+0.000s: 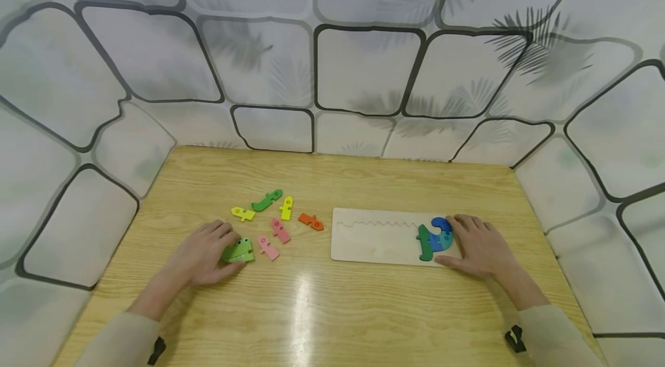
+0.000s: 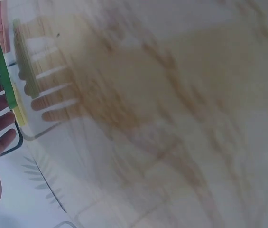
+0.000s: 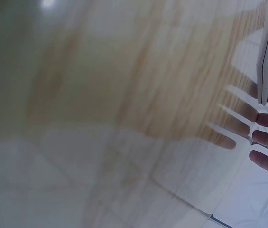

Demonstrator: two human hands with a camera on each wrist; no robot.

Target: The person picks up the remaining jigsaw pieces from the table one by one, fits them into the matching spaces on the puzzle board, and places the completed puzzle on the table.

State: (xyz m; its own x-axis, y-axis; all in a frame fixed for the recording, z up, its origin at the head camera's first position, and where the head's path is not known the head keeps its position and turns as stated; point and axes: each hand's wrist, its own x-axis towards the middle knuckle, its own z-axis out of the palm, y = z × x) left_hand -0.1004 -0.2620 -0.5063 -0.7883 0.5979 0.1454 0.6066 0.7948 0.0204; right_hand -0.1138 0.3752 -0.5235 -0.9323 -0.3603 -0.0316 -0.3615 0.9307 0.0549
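A wooden puzzle board [image 1: 374,243] lies on the table, with a wavy line along its upper part. At its right end sit a dark green piece [image 1: 425,243] and joined blue pieces [image 1: 441,240]. My right hand [image 1: 478,246] rests over that end, thumb on the near edge and fingers by the blue pieces. My left hand [image 1: 210,251] holds a green crocodile-head piece [image 1: 241,250] between thumb and fingers. In the left wrist view the green piece [image 2: 3,71] shows edge-on. The right wrist view has the board [image 3: 266,52] edge-on beside spread fingers.
Loose pieces lie between the left hand and the board: a long green one [image 1: 267,200], yellow pieces [image 1: 243,214], pink pieces [image 1: 280,231] and an orange one [image 1: 311,221]. A patterned white wall [image 1: 353,130] rises behind the wooden table [image 1: 363,309] and at its sides.
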